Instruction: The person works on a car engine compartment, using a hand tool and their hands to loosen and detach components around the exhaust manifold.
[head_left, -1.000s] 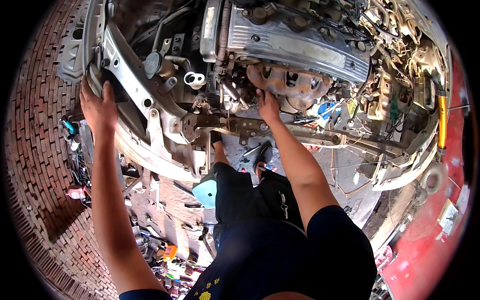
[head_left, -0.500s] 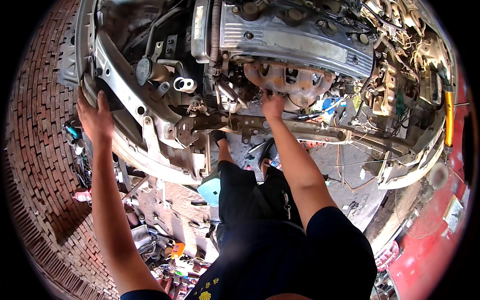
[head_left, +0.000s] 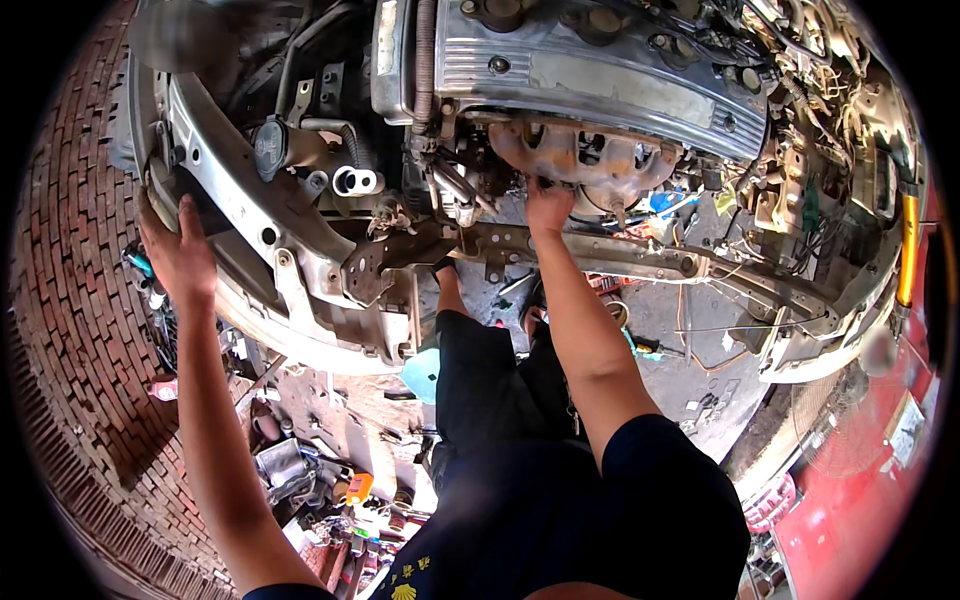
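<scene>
Manifold sits before engine — bricks lie left.

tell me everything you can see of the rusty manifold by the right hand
The rusty manifold looks like cast metal, grey-brown with rust-coloured patches. Rounded branches stand side by side with dark openings between them, and its lower part bulges downward in the picture. It lies along the near side of the engine, just below the silver ribbed cover. The right hand is at its lower left edge; the fingers are partly hidden, so contact is unclear.

Arms outstretched; left hand with thumb splayed, right hand curled (fingertips hidden).
</scene>
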